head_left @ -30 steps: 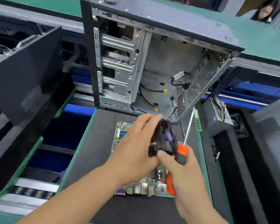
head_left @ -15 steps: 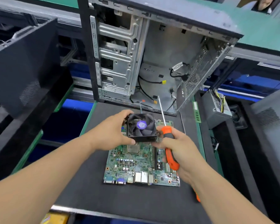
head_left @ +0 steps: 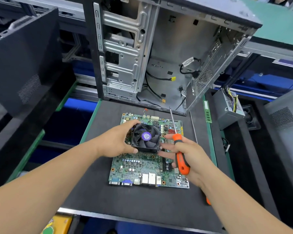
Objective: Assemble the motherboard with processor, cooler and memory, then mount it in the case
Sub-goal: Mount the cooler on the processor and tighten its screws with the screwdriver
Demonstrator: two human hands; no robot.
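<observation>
A green motherboard (head_left: 139, 166) lies flat on the dark mat (head_left: 95, 191). A black cooler (head_left: 145, 138) with a purple hub label sits over the board's upper middle. My left hand (head_left: 116, 142) grips the cooler's left side, thumb at its near corner. My right hand (head_left: 188, 157) holds an orange-handled screwdriver (head_left: 180, 157), shaft pointing away, while its straight fingertips touch the cooler's right edge. The open metal case (head_left: 167, 53) stands behind the board, loose cables inside. A green memory stick (head_left: 207, 112) lies at the mat's right edge.
A grey power supply (head_left: 228, 107) with coloured wires sits right of the case. A second screwdriver (head_left: 195, 132) lies on the mat right of the board, its orange end (head_left: 208, 201) showing by my right forearm. Black case panels (head_left: 24, 61) stand left. A yellow object (head_left: 57, 225) lies below the mat.
The cooler came down from in front of me onto the motherboard's upper middle. Both hands moved forward with it, and my right fingers spread against its right edge.
</observation>
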